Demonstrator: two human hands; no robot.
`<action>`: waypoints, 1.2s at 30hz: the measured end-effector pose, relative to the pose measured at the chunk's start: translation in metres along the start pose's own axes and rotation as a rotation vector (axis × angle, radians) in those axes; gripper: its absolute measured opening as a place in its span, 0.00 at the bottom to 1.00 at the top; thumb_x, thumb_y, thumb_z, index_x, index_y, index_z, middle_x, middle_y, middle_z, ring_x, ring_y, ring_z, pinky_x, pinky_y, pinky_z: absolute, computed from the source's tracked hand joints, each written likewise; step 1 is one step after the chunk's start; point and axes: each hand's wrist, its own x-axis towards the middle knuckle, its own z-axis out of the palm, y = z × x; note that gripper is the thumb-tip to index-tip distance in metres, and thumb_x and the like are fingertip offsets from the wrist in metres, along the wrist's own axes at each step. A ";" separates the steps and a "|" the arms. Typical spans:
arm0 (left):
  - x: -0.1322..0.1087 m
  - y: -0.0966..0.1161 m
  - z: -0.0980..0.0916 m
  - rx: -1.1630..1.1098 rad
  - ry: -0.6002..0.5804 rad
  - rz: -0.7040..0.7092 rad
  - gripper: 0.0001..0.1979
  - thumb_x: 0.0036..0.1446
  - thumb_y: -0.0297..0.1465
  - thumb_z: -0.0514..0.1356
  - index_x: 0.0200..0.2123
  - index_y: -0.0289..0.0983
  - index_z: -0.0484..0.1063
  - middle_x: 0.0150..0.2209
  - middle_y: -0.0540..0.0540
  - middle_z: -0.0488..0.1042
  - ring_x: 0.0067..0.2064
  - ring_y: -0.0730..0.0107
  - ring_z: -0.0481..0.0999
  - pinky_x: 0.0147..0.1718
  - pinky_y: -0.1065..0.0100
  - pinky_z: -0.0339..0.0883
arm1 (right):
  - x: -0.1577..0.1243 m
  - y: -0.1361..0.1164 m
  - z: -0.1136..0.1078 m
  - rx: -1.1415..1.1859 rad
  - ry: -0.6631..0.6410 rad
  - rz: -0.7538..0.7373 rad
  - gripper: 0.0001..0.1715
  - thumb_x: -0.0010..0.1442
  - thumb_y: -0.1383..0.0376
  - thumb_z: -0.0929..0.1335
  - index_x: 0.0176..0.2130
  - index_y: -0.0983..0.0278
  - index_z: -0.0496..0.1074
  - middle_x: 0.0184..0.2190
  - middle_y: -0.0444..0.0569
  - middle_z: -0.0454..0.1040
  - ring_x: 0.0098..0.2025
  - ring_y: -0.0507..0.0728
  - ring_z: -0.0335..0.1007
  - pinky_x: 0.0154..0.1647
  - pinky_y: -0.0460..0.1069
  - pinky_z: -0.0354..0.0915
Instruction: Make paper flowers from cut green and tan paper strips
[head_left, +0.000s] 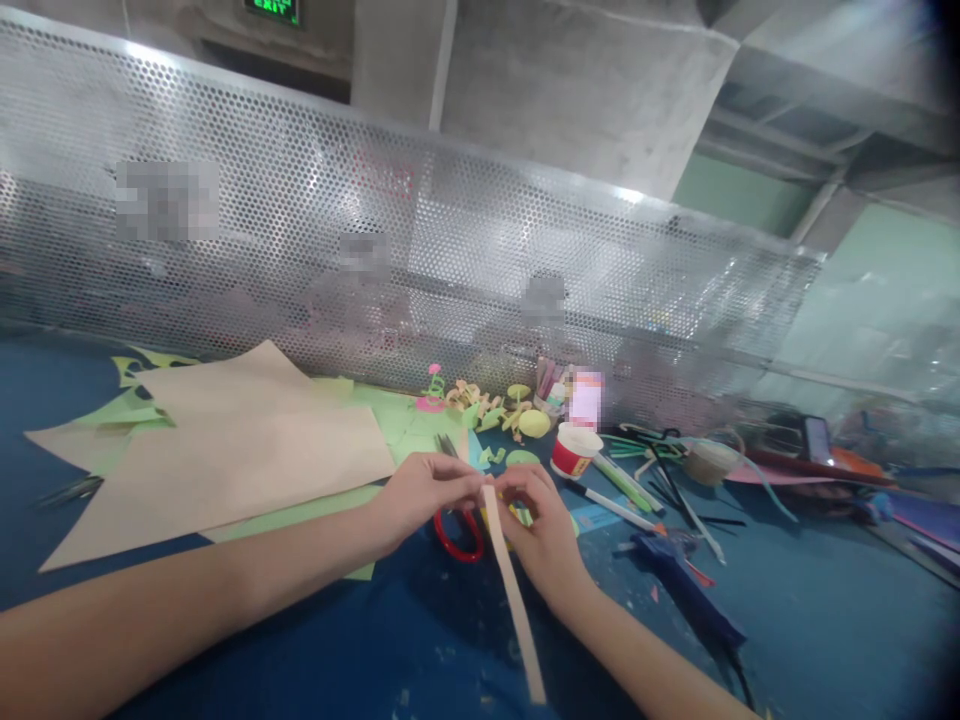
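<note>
The upper end of a pale paper strip [510, 590] is pinched by the fingertips of the left hand [424, 494] and right hand [546, 535], above the table [300, 640]; its loose end is pointed towards the near edge. Red-handled scissors [463, 557] are partly hidden behind the left hand. A beige sheet [247, 450] is laid towards the left edge.

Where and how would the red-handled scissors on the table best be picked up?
Probably by the red handle loop, coming from the near side: it faces the wearer, while the dark blades point away. The left hand hides the middle in this view, so a low approach beneath it seems best.
</note>
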 end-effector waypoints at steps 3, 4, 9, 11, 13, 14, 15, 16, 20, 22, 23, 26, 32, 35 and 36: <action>0.000 0.000 0.000 0.052 -0.008 0.046 0.14 0.47 0.38 0.62 0.32 0.33 0.76 0.30 0.44 0.77 0.32 0.69 0.74 0.37 0.67 0.66 | 0.000 0.000 0.005 0.203 0.020 0.120 0.07 0.53 0.62 0.67 0.34 0.61 0.65 0.32 0.46 0.65 0.35 0.53 0.65 0.35 0.48 0.65; 0.000 0.000 -0.001 0.065 -0.009 0.058 0.14 0.47 0.38 0.61 0.33 0.33 0.76 0.30 0.44 0.77 0.33 0.68 0.74 0.37 0.67 0.66 | 0.001 0.000 0.006 0.268 0.016 0.166 0.09 0.53 0.62 0.67 0.35 0.61 0.64 0.32 0.45 0.65 0.34 0.53 0.65 0.34 0.48 0.65; 0.000 -0.002 -0.003 0.119 -0.011 0.104 0.14 0.48 0.38 0.61 0.34 0.33 0.75 0.32 0.44 0.77 0.34 0.66 0.74 0.37 0.68 0.67 | 0.005 -0.005 0.008 0.403 -0.039 0.328 0.15 0.49 0.56 0.69 0.33 0.62 0.65 0.27 0.43 0.68 0.31 0.53 0.65 0.34 0.47 0.63; 0.000 -0.002 -0.003 0.145 -0.020 0.119 0.14 0.48 0.38 0.60 0.34 0.34 0.75 0.32 0.45 0.77 0.35 0.66 0.75 0.37 0.68 0.67 | 0.005 -0.005 0.007 0.392 -0.039 0.364 0.16 0.48 0.55 0.70 0.31 0.63 0.65 0.26 0.44 0.68 0.30 0.53 0.65 0.33 0.47 0.63; 0.000 -0.002 -0.003 0.165 -0.033 0.134 0.13 0.49 0.38 0.60 0.35 0.35 0.76 0.32 0.45 0.77 0.35 0.66 0.75 0.38 0.68 0.67 | 0.005 -0.004 0.007 0.407 -0.032 0.379 0.16 0.47 0.55 0.70 0.31 0.63 0.66 0.26 0.44 0.68 0.30 0.52 0.64 0.33 0.47 0.62; 0.000 -0.002 -0.003 0.169 -0.043 0.139 0.13 0.49 0.38 0.60 0.35 0.35 0.76 0.33 0.46 0.78 0.36 0.66 0.75 0.38 0.68 0.67 | 0.005 -0.003 0.006 0.422 -0.028 0.384 0.15 0.48 0.55 0.70 0.31 0.63 0.66 0.26 0.43 0.68 0.30 0.52 0.64 0.33 0.46 0.62; 0.001 -0.002 -0.003 0.170 -0.051 0.144 0.13 0.49 0.38 0.60 0.35 0.36 0.76 0.33 0.46 0.78 0.37 0.66 0.75 0.39 0.68 0.67 | 0.005 -0.002 0.006 0.434 -0.024 0.387 0.15 0.48 0.56 0.70 0.31 0.63 0.66 0.26 0.43 0.68 0.30 0.52 0.64 0.32 0.46 0.62; 0.001 -0.002 -0.003 0.167 -0.056 0.145 0.13 0.49 0.37 0.60 0.35 0.36 0.76 0.34 0.46 0.78 0.38 0.65 0.75 0.40 0.67 0.66 | 0.005 -0.002 0.006 0.441 -0.019 0.390 0.15 0.48 0.56 0.70 0.30 0.63 0.66 0.26 0.43 0.68 0.29 0.51 0.63 0.32 0.46 0.62; 0.004 -0.006 -0.004 0.137 -0.056 0.134 0.14 0.48 0.37 0.61 0.36 0.35 0.75 0.34 0.46 0.78 0.39 0.64 0.75 0.41 0.67 0.67 | 0.005 0.001 0.006 0.454 -0.025 0.405 0.14 0.48 0.56 0.70 0.30 0.63 0.66 0.25 0.43 0.67 0.29 0.52 0.63 0.31 0.46 0.61; 0.005 -0.007 -0.005 0.156 -0.060 0.133 0.14 0.48 0.37 0.60 0.35 0.35 0.75 0.33 0.46 0.78 0.38 0.64 0.76 0.41 0.67 0.67 | 0.005 0.002 0.005 0.458 -0.029 0.412 0.14 0.48 0.56 0.69 0.32 0.62 0.67 0.26 0.43 0.68 0.30 0.52 0.64 0.31 0.46 0.62; 0.005 -0.007 -0.006 0.187 -0.065 0.141 0.13 0.49 0.37 0.60 0.35 0.35 0.75 0.33 0.46 0.78 0.38 0.65 0.76 0.40 0.67 0.67 | 0.005 0.002 0.004 0.453 -0.029 0.411 0.14 0.49 0.56 0.69 0.33 0.62 0.67 0.27 0.43 0.69 0.31 0.53 0.65 0.32 0.46 0.62; 0.004 -0.006 -0.007 0.315 -0.083 0.177 0.12 0.51 0.36 0.58 0.34 0.36 0.75 0.33 0.48 0.77 0.37 0.66 0.75 0.39 0.69 0.66 | 0.006 0.003 0.003 0.416 -0.027 0.391 0.13 0.49 0.56 0.69 0.32 0.63 0.68 0.26 0.44 0.70 0.30 0.52 0.65 0.33 0.46 0.61; 0.001 -0.002 -0.004 0.341 -0.119 0.146 0.13 0.49 0.38 0.59 0.36 0.36 0.74 0.35 0.47 0.77 0.38 0.66 0.74 0.39 0.70 0.66 | 0.006 0.003 0.003 0.380 -0.014 0.396 0.14 0.49 0.56 0.69 0.29 0.65 0.69 0.23 0.44 0.69 0.27 0.51 0.62 0.30 0.45 0.60; 0.001 -0.004 -0.002 0.290 -0.120 0.132 0.14 0.48 0.37 0.60 0.36 0.35 0.74 0.34 0.46 0.77 0.38 0.66 0.75 0.39 0.69 0.66 | 0.006 0.002 0.004 0.376 -0.016 0.419 0.15 0.48 0.55 0.69 0.29 0.65 0.70 0.22 0.43 0.67 0.25 0.50 0.60 0.27 0.45 0.58; 0.002 -0.005 -0.002 0.285 -0.119 0.135 0.13 0.48 0.37 0.60 0.36 0.35 0.74 0.35 0.46 0.77 0.38 0.65 0.75 0.40 0.69 0.66 | 0.006 0.001 0.004 0.370 -0.020 0.429 0.15 0.48 0.55 0.69 0.29 0.65 0.70 0.21 0.42 0.67 0.25 0.50 0.60 0.26 0.45 0.57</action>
